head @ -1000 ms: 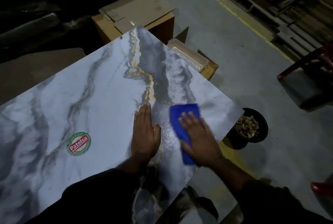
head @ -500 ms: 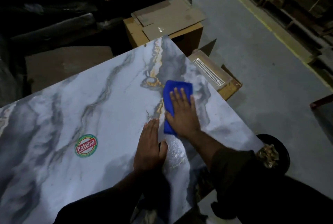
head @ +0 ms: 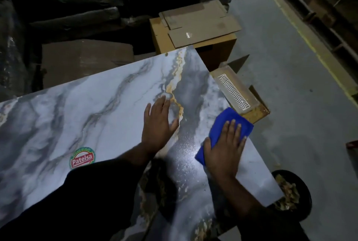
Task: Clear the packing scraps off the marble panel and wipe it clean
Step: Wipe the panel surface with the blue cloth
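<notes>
Head view: I see the marble panel (head: 100, 109) with the right hand (head: 224, 149) pressing the blue cloth (head: 222, 122) flat at its right edge, fingers straight. Left hand (head: 157, 124) lies flat, fingers spread, just left of the cloth, holding nothing. Patelsa sticker (head: 83, 158) sits further left.

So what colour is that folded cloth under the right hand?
Bright blue: the folded cloth, clearest in the head view.

Your right hand (head: 224, 151) flat on folded blue cloth (head: 219, 124) near right edge of grey-white veined marble panel (head: 96, 109) — your left hand (head: 157, 124) flat beside gold vein. Round black bucket of scraps (head: 298, 194) on floor, just past panel corner.
</notes>
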`<move>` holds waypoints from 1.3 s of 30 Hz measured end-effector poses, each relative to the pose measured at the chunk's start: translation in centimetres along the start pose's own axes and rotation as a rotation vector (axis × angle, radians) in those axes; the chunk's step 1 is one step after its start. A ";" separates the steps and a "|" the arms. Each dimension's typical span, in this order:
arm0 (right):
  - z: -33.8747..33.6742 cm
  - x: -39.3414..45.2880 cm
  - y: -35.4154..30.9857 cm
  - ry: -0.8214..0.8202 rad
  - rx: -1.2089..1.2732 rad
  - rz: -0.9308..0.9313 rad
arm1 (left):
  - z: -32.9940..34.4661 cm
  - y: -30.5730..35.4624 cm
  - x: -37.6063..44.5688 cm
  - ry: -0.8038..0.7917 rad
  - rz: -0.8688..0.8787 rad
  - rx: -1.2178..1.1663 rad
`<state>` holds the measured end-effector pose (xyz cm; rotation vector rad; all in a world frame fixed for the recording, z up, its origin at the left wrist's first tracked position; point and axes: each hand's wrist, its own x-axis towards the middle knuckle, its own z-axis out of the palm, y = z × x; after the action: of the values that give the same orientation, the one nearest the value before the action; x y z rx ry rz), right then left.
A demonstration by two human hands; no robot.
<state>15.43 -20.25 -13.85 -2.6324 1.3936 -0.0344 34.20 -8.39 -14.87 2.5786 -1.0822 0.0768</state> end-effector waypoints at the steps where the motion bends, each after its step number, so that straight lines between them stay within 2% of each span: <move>1: 0.0 1.5 -0.7 0.002 0.003 -0.009 | 0.3 -0.2 0.4 -0.007 0.008 0.028; 6: 0.4 8.5 -5.1 -0.025 -0.015 -0.107 | 0.4 0.0 0.1 -0.008 0.004 0.029; 9: 0.8 11.4 -8.3 -0.047 -0.057 -0.264 | 0.5 -0.1 0.4 -0.007 0.008 0.035; 12: 0.8 10.9 -9.6 -0.067 -0.027 -0.482 | 0.8 -0.4 0.4 0.066 -0.035 -0.051; 16: 0.3 5.6 -5.7 -0.110 0.062 -0.745 | 1.1 -0.6 0.7 0.144 -0.064 -0.084; 18: 0.1 3.5 -2.4 -0.103 0.085 -0.699 | 0.2 -0.9 1.6 0.132 -0.095 -0.052; 21: 0.3 4.1 -0.5 -0.044 0.106 -0.392 | -1.0 -2.0 3.2 0.108 -0.086 0.051; 23: 0.5 6.2 -1.9 0.004 0.070 -0.202 | -1.0 -2.4 3.3 0.141 -0.070 0.059; 25: 0.6 9.2 -4.4 0.017 0.041 -0.090 | -0.3 -2.5 3.1 0.201 -0.061 0.038; 28: 0.8 13.5 -8.6 -0.015 0.043 -0.058 | 0.2 -2.7 3.3 0.178 -0.064 0.057; 31: 1.2 16.4 -13.5 -0.034 0.004 -0.202 | -0.1 -2.8 3.6 0.077 -0.081 0.049; 34: 1.6 17.6 -16.4 -0.077 -0.067 -0.409 | -0.3 -2.8 3.6 0.052 -0.108 -0.003; 39: 1.0 12.7 -13.4 -0.143 0.045 -0.728 | -0.7 -2.9 3.9 0.075 -0.155 -0.099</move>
<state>33.70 -23.18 -13.50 -2.8733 0.3366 0.0342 39.02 -8.94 -14.31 2.5396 -0.8351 0.0796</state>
